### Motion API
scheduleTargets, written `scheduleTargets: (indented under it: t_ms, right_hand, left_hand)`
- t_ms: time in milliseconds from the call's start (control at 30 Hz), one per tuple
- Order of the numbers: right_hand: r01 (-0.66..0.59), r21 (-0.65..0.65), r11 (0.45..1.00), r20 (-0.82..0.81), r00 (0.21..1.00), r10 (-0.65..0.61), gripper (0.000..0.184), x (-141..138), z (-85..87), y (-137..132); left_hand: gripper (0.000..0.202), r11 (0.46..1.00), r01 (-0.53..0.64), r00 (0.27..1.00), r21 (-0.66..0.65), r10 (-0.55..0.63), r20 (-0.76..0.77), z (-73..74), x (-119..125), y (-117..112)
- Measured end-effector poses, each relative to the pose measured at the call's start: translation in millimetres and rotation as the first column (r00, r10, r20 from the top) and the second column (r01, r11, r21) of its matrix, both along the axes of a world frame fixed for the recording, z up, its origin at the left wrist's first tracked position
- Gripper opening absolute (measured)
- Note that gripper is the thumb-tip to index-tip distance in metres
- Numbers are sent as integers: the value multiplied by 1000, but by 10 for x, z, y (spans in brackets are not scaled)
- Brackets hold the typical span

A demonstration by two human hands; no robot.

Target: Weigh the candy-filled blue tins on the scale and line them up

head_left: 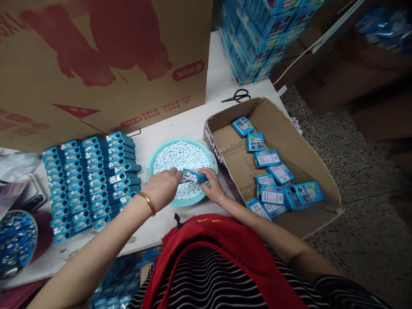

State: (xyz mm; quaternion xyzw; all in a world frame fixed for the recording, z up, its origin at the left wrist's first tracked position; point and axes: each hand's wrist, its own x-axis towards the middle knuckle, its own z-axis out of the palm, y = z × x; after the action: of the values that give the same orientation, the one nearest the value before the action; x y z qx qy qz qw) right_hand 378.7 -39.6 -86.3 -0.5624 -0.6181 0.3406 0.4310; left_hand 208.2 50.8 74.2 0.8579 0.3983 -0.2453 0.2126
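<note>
My right hand (212, 185) is closed round a small blue candy box (200, 177), held tilted above a turquoise basin (156, 153). White pieces show at the box's end that faces left. My left hand (163, 189) is at that end, its fingers pinched together; what they grip is hidden by the hand. Small round pale candies (180, 155) fill the basin beneath both hands. To the left, similar blue boxes (96, 182) lie stacked in several rows, with dark round openings toward me.
An open cardboard tray (233, 159) at right holds several blue boxes (268, 159). Black scissors (240, 96) lie behind it, near stacked blue packs (254, 47). A large carton (106, 56) stands at the back. A round container (35, 240) of blue-wrapped pieces is at far left.
</note>
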Motion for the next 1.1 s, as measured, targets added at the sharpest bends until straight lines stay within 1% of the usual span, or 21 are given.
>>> scheduleTargets:
  t_ms: [67,133,167,233,267,300,333,367,400,433,500,567,633,700,767,833,867,933,1000,1033,1100]
  right_hand:
    - [-5,5,1000,0,1000,5,39,0,-19,-1]
    - [-5,6,1000,0,1000,5,39,10,-37,6]
    - [-4,4,1000,-2,1000,4,40,18,-46,10]
    - [0,-1,1000,-7,1000,0,41,40,-65,21]
    - [3,-4,1000,-12,1000,-3,41,53,-73,25]
    - [7,-7,1000,-17,1000,-7,41,67,-79,28]
    - [12,-10,1000,-23,1000,-13,42,84,-82,30]
    - [20,-13,1000,-30,999,-21,41,101,-81,30]
    - [30,-16,999,-38,999,-30,41,120,-77,30]
    - [41,-20,999,-47,998,-42,40,139,-70,28]
    - [67,-30,997,-63,996,-68,39,176,-52,25]
    - [92,-46,995,-77,992,-95,37,209,-35,23]
    - [118,-66,991,-87,988,-124,35,232,-22,23]
    - [148,-88,985,-94,983,-156,34,243,-14,27]
    - [179,-109,978,-96,977,-190,33,243,-8,34]
    - [209,-128,969,-95,970,-222,34,238,-7,43]
    - [222,-137,965,-94,967,-236,34,236,-10,48]
    - [245,-151,958,-93,961,-260,35,234,-20,55]
    - [262,-158,952,-90,956,-278,36,237,-31,59]
    - [267,-157,951,-88,955,-283,36,239,-34,60]
    - [269,-148,952,-82,956,-283,36,244,-30,60]
  left_hand:
    - [22,1000,-1,998,23,2,-58,105,134,-66]
    - [25,1000,-5,999,19,6,-50,188,200,-98]
    - [25,1000,-2,999,20,2,-32,213,195,-94]
    - [23,999,12,1000,48,-13,17,200,99,-40]
    - [22,998,8,999,69,-11,48,152,9,6]
    - [21,996,-11,997,85,5,76,70,-100,57]
    - [21,995,-47,995,90,38,91,-47,-222,108]
    - [23,992,-94,991,83,86,99,-198,-346,151]
    - [23,988,-145,987,60,141,74,-377,-461,180]
    - [22,982,-190,982,18,189,13,-575,-556,191]
    - [20,979,-194,981,-61,193,-20,-988,-662,152]
    - [19,975,-184,982,-126,186,8,-1360,-640,53]
    - [21,970,-171,980,-174,186,71,-1648,-522,-62]
    - [24,964,-167,969,-207,199,144,-1850,-370,-155]
    - [26,956,-177,951,-234,228,211,-1983,-244,-211]
    - [28,946,-197,926,-259,266,267,-2058,-179,-238]
    - [28,940,-208,913,-271,286,292,-2073,-173,-244]
    - [30,929,-225,883,-293,322,343,-2053,-205,-251]
    - [30,922,-232,849,-309,347,398,-1959,-285,-249]
    - [29,920,-232,832,-314,355,426,-1885,-338,-244]
    - [28,921,-225,801,-318,361,477,-1691,-453,-225]
